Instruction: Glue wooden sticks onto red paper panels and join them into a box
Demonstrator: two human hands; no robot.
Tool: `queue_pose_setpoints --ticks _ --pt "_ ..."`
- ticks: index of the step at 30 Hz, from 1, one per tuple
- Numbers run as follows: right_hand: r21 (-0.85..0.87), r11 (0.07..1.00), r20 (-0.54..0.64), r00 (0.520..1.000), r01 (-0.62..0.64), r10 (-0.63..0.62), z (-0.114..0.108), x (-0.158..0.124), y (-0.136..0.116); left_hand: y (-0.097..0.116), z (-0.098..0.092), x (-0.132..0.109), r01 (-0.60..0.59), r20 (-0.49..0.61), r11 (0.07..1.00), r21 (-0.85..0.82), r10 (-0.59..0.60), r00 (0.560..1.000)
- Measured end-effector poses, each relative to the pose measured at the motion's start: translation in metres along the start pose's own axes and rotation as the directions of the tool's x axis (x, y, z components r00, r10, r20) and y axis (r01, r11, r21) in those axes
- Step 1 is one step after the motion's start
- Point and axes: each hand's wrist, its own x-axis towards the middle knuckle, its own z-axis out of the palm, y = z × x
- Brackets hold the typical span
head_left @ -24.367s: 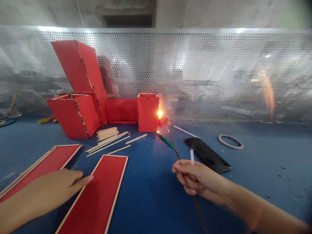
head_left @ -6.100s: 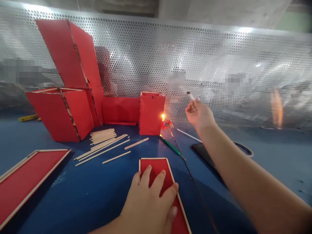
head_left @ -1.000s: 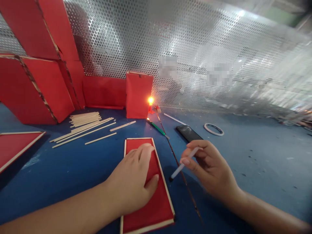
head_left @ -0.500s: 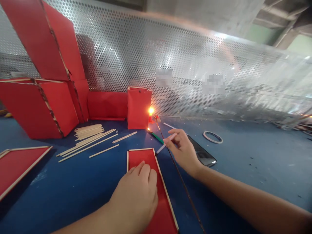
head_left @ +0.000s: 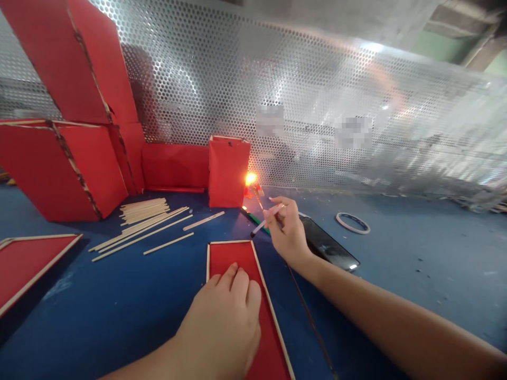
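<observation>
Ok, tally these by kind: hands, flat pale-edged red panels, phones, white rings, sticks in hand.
Hands: 2 (left hand, right hand)
Panels: 2 (far-left panel, panel under left hand)
Black phone: 1
White ring: 1
White stick, held: 1
Total: 7

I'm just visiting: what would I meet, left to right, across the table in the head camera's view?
Far-left red panel → pile of pale sticks → left hand → right hand → black phone → white ring.

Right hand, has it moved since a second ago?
Yes. Judged against the green-handled tool, the right hand has moved forward and left; it was clear of the tool and now partly covers it.
</observation>
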Motion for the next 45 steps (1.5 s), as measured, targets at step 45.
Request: queue_pose_setpoints --ticks 45 --pt "-0.077 0.992 0.095 0.991 0.098 -0.091 -0.003 -0.005 -0.008 0.001 -0.001 0.002 0.043 0.005 0.999 0.000 -0.043 0.999"
